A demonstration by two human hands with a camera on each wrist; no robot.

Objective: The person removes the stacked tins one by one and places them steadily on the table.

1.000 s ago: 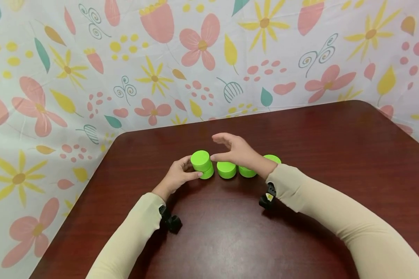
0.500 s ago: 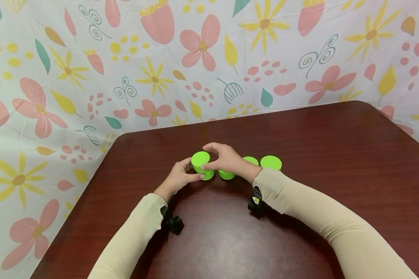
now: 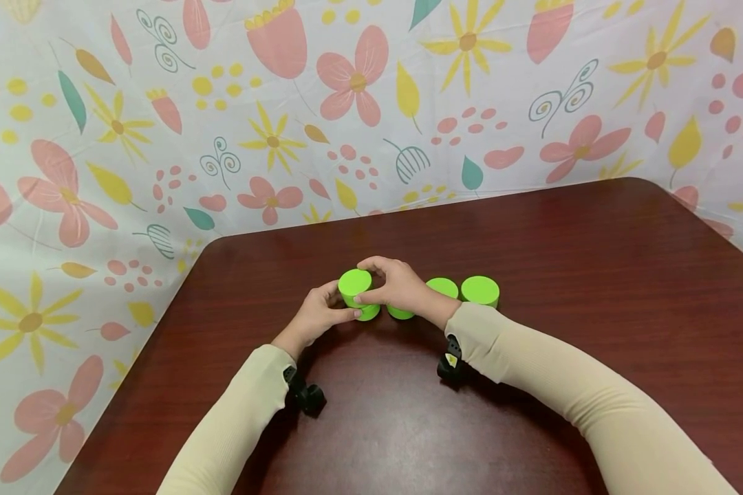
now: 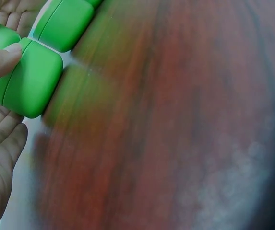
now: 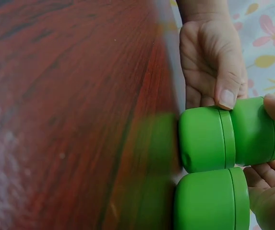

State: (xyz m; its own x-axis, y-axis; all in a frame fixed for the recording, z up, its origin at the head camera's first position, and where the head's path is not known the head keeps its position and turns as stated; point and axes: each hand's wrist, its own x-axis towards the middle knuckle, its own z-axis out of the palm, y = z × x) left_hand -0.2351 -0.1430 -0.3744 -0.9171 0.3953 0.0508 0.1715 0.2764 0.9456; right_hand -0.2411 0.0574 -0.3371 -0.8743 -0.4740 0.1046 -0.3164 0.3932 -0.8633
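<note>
Two round, bright green lidded jars stand stacked on the table. My left hand (image 3: 314, 313) grips the lower jar (image 3: 369, 314); its thumb lies near that jar's lid seam, as the right wrist view shows on the lower jar (image 5: 204, 139). The upper jar (image 3: 355, 283) rests on the lower one, upside or not I cannot tell. My right hand (image 3: 399, 285) holds the upper jar (image 5: 257, 129) between thumb and fingers, from the right. Beside the stack, a third green jar (image 3: 401, 313) is partly hidden beneath my right hand.
Two more green jars, one nearer (image 3: 444, 287) and one at the row's right end (image 3: 479, 290), stand in line on the dark red-brown wooden table (image 3: 582, 275). A flower-print cloth (image 3: 359, 103) hangs behind the table. Black wrist cameras sit below both sleeves.
My right hand has moved left and slightly down from beside the stack, and its fingers have closed on the upper jar. The left hand and the jars stay nearly in place.
</note>
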